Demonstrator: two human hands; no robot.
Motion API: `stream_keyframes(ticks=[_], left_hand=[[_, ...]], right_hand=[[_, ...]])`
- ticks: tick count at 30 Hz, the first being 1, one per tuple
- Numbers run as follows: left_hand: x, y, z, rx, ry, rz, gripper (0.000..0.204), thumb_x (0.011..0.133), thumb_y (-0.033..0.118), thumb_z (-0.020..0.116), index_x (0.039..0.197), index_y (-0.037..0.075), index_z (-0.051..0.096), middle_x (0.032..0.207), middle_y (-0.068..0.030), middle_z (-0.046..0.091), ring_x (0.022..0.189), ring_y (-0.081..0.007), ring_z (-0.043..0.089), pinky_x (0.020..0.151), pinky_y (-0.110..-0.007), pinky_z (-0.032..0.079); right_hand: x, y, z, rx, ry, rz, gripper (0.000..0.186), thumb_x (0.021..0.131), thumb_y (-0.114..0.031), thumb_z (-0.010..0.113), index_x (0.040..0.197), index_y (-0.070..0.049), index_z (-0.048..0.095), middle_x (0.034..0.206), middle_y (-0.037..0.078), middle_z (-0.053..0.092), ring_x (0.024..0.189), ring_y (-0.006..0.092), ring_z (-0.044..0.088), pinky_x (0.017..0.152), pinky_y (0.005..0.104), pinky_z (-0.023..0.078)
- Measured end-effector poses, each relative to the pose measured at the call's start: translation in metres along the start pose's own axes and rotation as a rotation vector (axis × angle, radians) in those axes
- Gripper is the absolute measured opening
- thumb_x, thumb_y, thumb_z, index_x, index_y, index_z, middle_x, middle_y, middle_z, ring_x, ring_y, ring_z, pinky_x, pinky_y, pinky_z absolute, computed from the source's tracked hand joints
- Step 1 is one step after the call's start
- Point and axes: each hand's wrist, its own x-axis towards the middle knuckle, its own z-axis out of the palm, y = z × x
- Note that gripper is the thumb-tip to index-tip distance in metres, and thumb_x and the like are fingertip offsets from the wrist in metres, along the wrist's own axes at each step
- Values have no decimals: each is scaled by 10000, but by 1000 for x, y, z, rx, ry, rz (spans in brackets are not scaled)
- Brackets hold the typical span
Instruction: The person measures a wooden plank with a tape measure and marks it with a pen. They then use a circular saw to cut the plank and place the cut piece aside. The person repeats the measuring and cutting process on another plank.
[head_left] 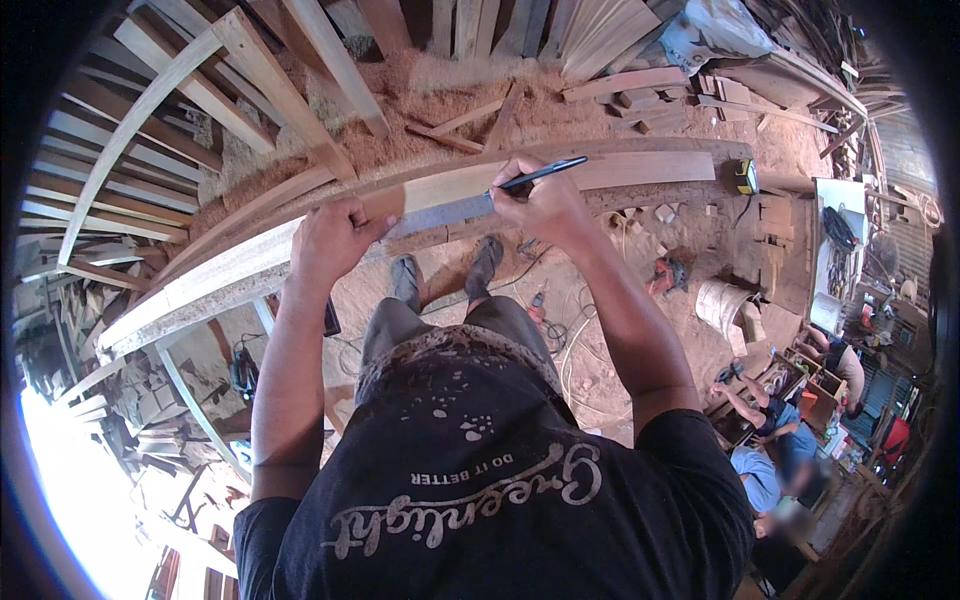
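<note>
Black shirt (490, 475); tape measure (746, 177) beside board (650, 168)

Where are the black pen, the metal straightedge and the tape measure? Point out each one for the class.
Black pen (545, 173): head view, mid-shaft.
Metal straightedge (440, 215): head view, middle of the flat blade.
Tape measure (746, 177): head view, yellow-and-black case.

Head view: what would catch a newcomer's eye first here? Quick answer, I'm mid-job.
Probably the right hand, just above centre, holding a dark pen at a long pale board, with the left hand by the left end of a grey, metal-looking strip. Next, the black shirt with pale print filling the lower middle, and the yellow-and-black tape measure near the board's right end.
</note>
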Motion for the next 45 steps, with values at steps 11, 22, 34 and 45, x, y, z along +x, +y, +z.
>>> stream_keyframes(ticks=[11, 22, 34, 45], left_hand=[[3, -3, 2, 27, -6, 3, 612, 875, 660, 789, 807, 57, 711, 794, -169, 735, 847, -384, 747, 778, -507, 582], [2, -3, 1, 2, -14, -11, 623, 871, 676, 787, 783, 66, 693, 777, -151, 723, 824, -369, 739, 766, -499, 567], [5, -6, 3, 29, 8, 28, 619, 869, 661, 791, 813, 49, 715, 814, -177, 734, 840, -384, 737, 770, -499, 561], [5, -7, 4, 52, -19, 13, 613, 871, 680, 777, 825, 73, 706, 850, -146, 752, 893, -364, 751, 808, -491, 573]], right_hand=[[2, 18, 9, 142, 74, -14, 205, 863, -140, 808, 956, -7, 682, 806, 84, 696, 761, 156, 657, 723, 355, 533], [0, 16, 9, 81, 82, -29, 196, 879, -133, 805, 956, -10, 673, 804, 71, 691, 760, 140, 648, 715, 336, 531], [6, 2, 11, 74, 52, -48, 172, 919, -79, 813, 979, -7, 668, 865, 49, 727, 799, 104, 674, 715, 302, 548], [6, 13, 11, 58, 12, -70, 165, 912, -77, 815, 985, -1, 688, 873, 67, 742, 812, 111, 690, 721, 311, 554]])
